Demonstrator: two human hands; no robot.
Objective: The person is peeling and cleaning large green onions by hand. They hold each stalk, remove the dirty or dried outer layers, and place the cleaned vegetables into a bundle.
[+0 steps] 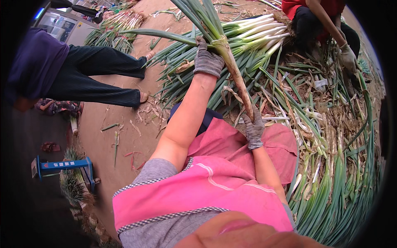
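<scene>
A large green onion (pixel 233 65) with a brownish, unpeeled stalk slants across the middle, its green leaves fanning out at the top. My left hand (pixel 208 60), in a grey striped glove, is closed round it just below where the leaves spread. Lower down, the fingers of my right hand (pixel 254 129), gloved alike, are closed on the root end. Behind it lies a pile of cleaned green onions (pixel 252 35), white ends pointing right. Uncleaned green onions (pixel 331 177) with dry, papery skins are heaped to my right.
One person in dark trousers (pixel 103 74) stands at the left. Another person crouches at the upper right, a gloved hand (pixel 347 56) near the stalks. A blue metal stand (pixel 66 164) and bundled onions (pixel 115 29) are on the left side. Peelings litter the dirt floor (pixel 107 144).
</scene>
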